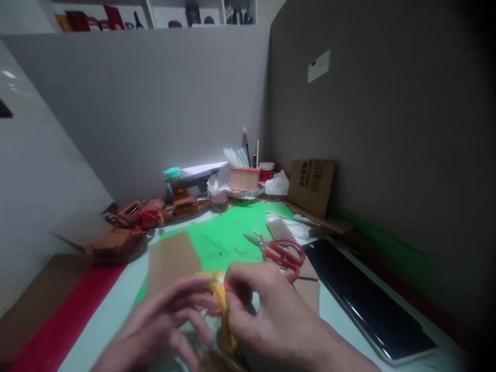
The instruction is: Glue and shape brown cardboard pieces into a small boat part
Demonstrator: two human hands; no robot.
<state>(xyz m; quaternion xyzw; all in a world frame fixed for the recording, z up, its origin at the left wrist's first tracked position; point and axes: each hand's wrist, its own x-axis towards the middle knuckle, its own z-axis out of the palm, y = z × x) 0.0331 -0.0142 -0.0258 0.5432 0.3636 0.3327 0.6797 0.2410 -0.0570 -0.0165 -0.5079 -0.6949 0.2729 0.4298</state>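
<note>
A yellow object point(220, 291), blurred and partly hidden, sits between my two hands at the bottom centre. My right hand point(267, 310) pinches its right side with thumb and forefinger. Beside it on the left, my left hand point(170, 320) has its fingers spread and slightly curled, the fingertips near or touching the yellow object; whether they grip it is unclear. Below the hands, a brownish item point(217, 361) is cut off by the frame edge. Red-handled scissors point(284, 256) lie just beyond my right hand.
A black tablet-like device point(368, 299) lies at right. Cardboard point(172, 258) rests on the green mat point(228, 227). Brown model pieces point(120, 243) stand at left. Behind are a pen box point(244, 179), a jar point(176, 186) and a cardboard box piece point(312, 186) by the grey partition.
</note>
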